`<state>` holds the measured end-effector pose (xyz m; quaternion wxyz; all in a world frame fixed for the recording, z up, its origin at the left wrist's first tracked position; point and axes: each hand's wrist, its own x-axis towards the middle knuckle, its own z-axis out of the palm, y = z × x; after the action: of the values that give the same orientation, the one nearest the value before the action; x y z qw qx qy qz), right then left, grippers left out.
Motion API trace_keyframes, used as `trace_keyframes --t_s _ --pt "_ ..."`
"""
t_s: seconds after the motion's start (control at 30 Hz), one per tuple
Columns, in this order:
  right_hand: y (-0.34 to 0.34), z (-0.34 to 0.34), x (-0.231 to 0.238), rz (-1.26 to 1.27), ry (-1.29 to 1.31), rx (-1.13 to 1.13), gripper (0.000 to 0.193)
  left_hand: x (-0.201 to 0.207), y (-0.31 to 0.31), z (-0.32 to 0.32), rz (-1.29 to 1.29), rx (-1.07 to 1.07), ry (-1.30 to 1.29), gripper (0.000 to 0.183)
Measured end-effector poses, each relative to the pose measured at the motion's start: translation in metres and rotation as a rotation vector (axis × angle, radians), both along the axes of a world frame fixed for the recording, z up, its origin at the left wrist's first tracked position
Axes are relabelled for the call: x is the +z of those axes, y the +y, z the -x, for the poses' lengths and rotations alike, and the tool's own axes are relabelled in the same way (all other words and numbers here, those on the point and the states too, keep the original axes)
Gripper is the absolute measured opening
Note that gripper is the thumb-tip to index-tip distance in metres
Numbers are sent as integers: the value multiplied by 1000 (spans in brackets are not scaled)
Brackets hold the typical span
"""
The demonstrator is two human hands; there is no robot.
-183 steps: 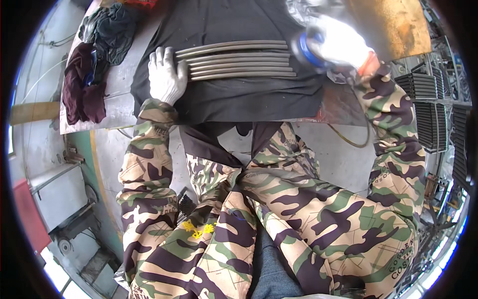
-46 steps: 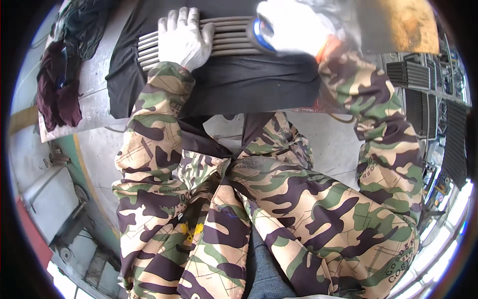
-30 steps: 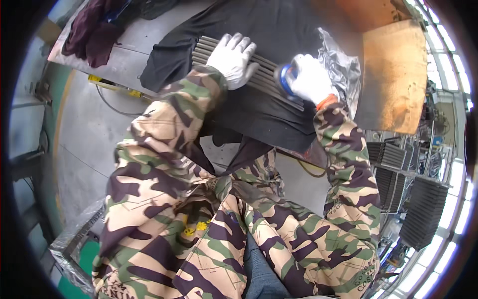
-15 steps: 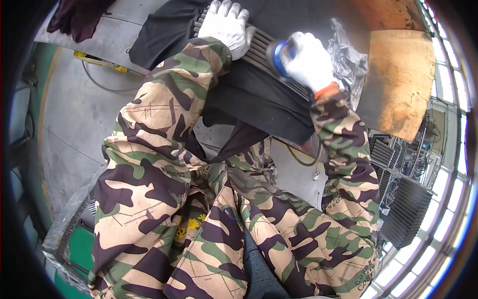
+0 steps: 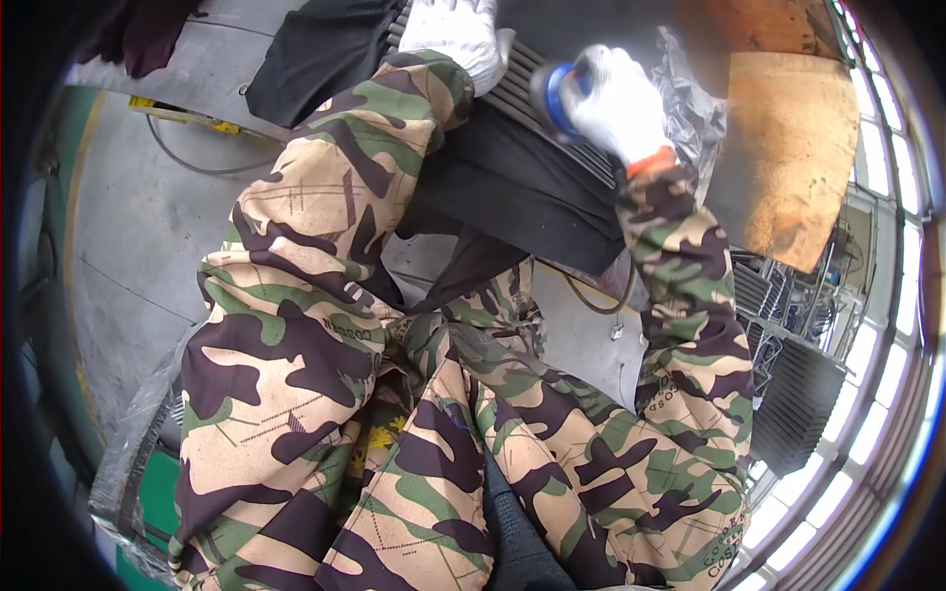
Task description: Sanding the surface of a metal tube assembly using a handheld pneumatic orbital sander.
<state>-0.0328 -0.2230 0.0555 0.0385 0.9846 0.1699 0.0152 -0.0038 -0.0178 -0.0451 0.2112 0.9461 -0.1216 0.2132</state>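
1. The person's left hand [image 5: 453, 37], in a white glove, lies palm down across a row of slim grey rods [image 5: 514, 87] — laid out flat rather than gripping, thumb out to the side, fingertips running past the upper edge of view.
2. The right hand [image 5: 619, 103], gloved in white with an orange cuff [image 5: 650, 163], is curled around a round blue tool [image 5: 562, 98]. The tool's outer side is blurred, and I can't tell exactly where it meets the rods.
3. Those rods lie side by side on a black cloth [image 5: 532, 187], slanting from upper left to lower right, between the left hand and the tool and on past it.
4. Just right of the right hand sits a crumpled silvery sheet [image 5: 695, 103]; beyond it stands a tan, stained board [image 5: 793, 158].
5. The cloth covers part of a grey bench [image 5: 222, 54], with a dark maroon garment [image 5: 148, 39] at its far left.
6. Over to the right — lower than the bench — more dark rods are stacked on a rack [image 5: 798, 404].
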Motion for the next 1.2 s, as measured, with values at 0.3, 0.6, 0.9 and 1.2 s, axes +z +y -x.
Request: trace_keyframes --t_s 0.3,0.6,0.9,1.2 --pt "10 -2 -8 -61 -88 78 23 2 0 0 -20 20 -46 58" --pt "11 1 -4 -52 -89 78 28 15 26 2 -171 -79 -7 60" --pt "31 5 -3 -30 -49 82 33 11 38 17 -156 -82 10 60" --pt "36 11 -2 -60 -32 90 26 13 44 25 -126 -91 -34 58"
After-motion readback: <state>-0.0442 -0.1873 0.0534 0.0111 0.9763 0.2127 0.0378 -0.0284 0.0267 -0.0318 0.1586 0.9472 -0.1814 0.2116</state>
